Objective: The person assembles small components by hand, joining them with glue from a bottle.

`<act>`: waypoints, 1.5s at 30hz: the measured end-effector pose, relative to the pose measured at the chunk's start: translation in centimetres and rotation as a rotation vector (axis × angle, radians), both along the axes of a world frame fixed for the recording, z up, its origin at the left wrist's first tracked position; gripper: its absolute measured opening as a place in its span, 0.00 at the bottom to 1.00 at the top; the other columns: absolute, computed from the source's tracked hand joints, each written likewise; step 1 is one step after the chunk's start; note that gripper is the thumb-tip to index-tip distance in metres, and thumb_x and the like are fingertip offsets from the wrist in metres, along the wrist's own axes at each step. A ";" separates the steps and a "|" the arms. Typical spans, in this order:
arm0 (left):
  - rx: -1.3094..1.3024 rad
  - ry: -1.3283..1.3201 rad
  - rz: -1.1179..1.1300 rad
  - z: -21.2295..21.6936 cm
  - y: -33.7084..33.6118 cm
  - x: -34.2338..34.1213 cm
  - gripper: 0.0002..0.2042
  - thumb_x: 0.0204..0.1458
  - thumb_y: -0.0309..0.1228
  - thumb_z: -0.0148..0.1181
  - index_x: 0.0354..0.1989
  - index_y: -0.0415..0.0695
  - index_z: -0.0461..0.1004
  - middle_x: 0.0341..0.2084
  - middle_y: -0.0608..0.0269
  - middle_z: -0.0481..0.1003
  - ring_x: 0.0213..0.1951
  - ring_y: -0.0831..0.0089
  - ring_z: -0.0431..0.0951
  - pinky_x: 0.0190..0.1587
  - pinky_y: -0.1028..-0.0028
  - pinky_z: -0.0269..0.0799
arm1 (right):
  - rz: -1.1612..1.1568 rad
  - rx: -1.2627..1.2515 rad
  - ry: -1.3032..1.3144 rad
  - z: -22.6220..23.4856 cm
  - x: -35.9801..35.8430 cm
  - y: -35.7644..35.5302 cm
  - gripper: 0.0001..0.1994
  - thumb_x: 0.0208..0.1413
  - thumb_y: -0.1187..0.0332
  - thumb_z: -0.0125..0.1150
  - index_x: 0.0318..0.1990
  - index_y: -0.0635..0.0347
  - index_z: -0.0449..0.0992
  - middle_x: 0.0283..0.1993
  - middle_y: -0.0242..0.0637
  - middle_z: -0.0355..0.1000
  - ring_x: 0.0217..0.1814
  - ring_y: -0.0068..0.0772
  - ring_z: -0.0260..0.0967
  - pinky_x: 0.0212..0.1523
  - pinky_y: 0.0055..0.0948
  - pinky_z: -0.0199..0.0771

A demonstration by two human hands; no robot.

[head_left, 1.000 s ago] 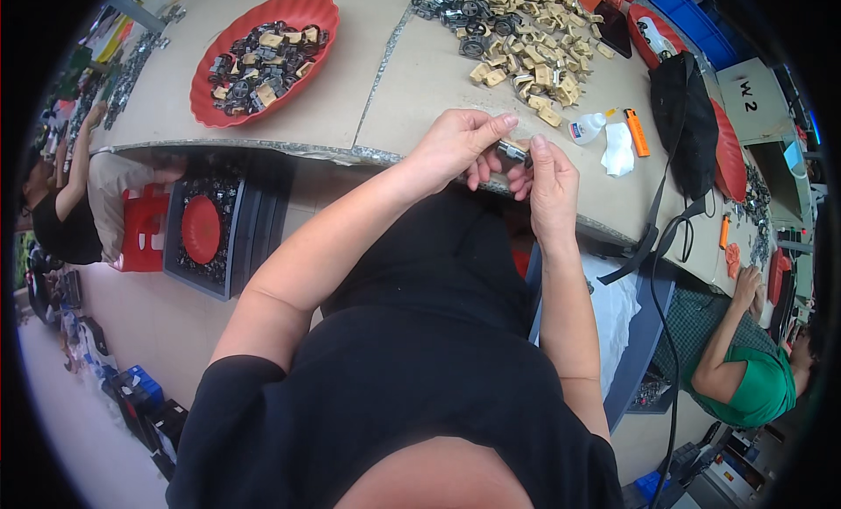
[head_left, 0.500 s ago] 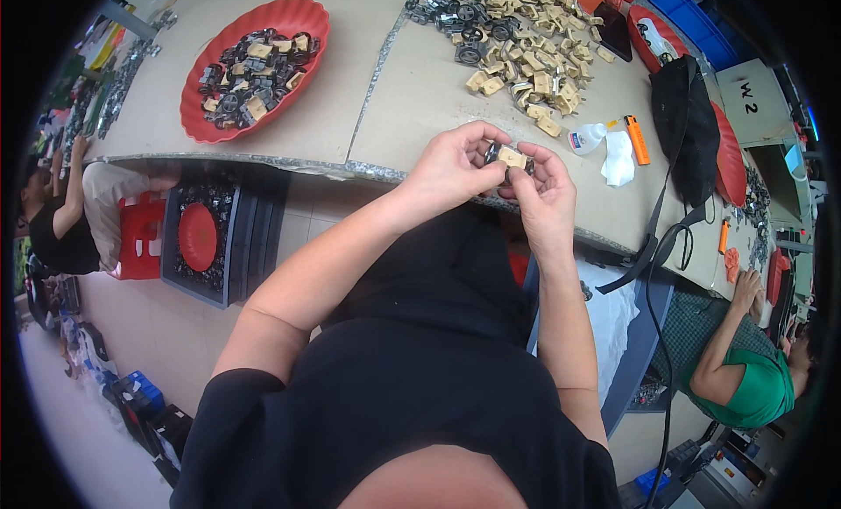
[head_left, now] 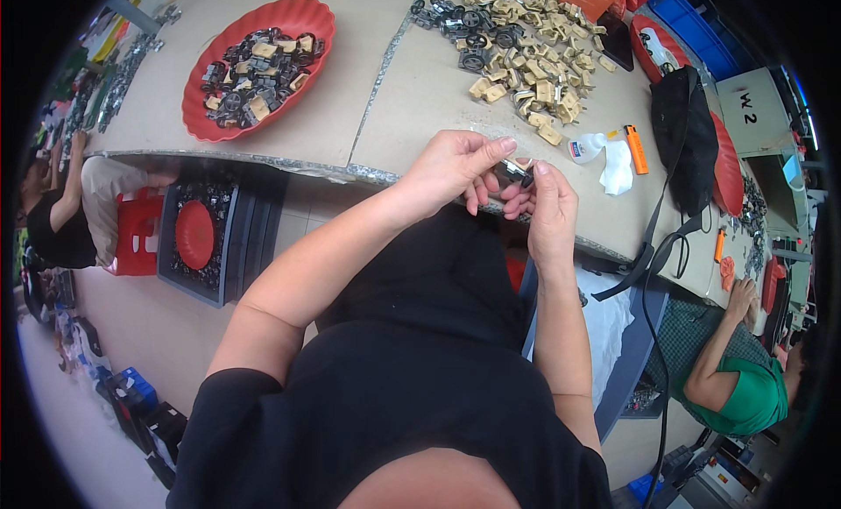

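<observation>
A small toy car part (head_left: 515,171), dark with a pale piece on its upper side, is pinched between my two hands just above the table's front edge. My left hand (head_left: 457,169) grips it from the left, thumb on top and fingers curled beneath. From the right, my right hand (head_left: 552,202) holds it between thumb and fingers. Beyond them lies a loose heap of tan plastic pieces (head_left: 545,71), with black wheeled parts (head_left: 473,38) at its left side. A red scalloped dish (head_left: 200,128) on the left holds mixed black and tan wheeled parts.
Right of my hands lie a small white bottle (head_left: 585,147), a white paper piece (head_left: 618,167) and an orange lighter (head_left: 637,150). Farther right is a black bag (head_left: 685,132) with a trailing strap. Grey crates (head_left: 223,246) stand below left. Co-workers sit at both sides.
The toy car part has been tilted in my fingers, so its tan face no longer shows broadly. My left thumb has moved up over it, and the fingers of both hands are now lower.
</observation>
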State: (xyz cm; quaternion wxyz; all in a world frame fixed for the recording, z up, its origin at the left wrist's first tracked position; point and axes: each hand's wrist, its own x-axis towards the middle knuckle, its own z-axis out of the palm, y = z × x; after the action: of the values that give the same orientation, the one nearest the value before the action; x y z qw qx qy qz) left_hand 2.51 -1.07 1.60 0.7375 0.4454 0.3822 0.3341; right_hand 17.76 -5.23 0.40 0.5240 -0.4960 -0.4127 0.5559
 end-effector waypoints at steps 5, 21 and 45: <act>0.026 0.005 0.016 -0.4 -0.1 0.0 0.19 0.49 0.43 0.52 0.30 0.34 0.69 0.18 0.61 0.69 0.16 0.80 0.69 0.14 0.85 0.65 | 0.002 0.011 0.012 -0.1 -0.1 0.1 0.16 0.55 0.59 0.45 0.38 0.66 0.68 0.22 0.35 0.66 0.19 0.18 0.62 0.20 0.14 0.63; 0.154 -0.114 0.024 -1.1 -0.4 0.7 0.14 0.46 0.20 0.49 0.44 0.38 0.62 0.32 0.66 0.67 0.32 0.84 0.68 0.31 0.82 0.69 | -0.051 0.080 0.010 -0.4 -1.1 0.4 0.13 0.46 0.80 0.51 0.41 0.68 0.62 0.33 0.35 0.66 0.31 0.15 0.62 0.30 0.13 0.65; 1.159 1.439 0.958 3.4 4.5 -20.1 0.15 0.38 0.28 0.56 0.38 0.41 0.69 0.31 0.57 0.71 0.37 0.62 0.68 0.43 0.67 0.61 | -0.161 0.220 0.055 0.0 1.1 -1.7 0.08 0.52 0.74 0.47 0.39 0.67 0.63 0.31 0.41 0.68 0.23 0.20 0.65 0.24 0.18 0.69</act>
State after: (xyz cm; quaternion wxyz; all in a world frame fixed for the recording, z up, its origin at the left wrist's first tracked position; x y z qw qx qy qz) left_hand -17.63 3.44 4.99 -0.2016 0.6271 0.6495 0.3797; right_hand 18.82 -6.90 0.38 0.6294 -0.4516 -0.4156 0.4767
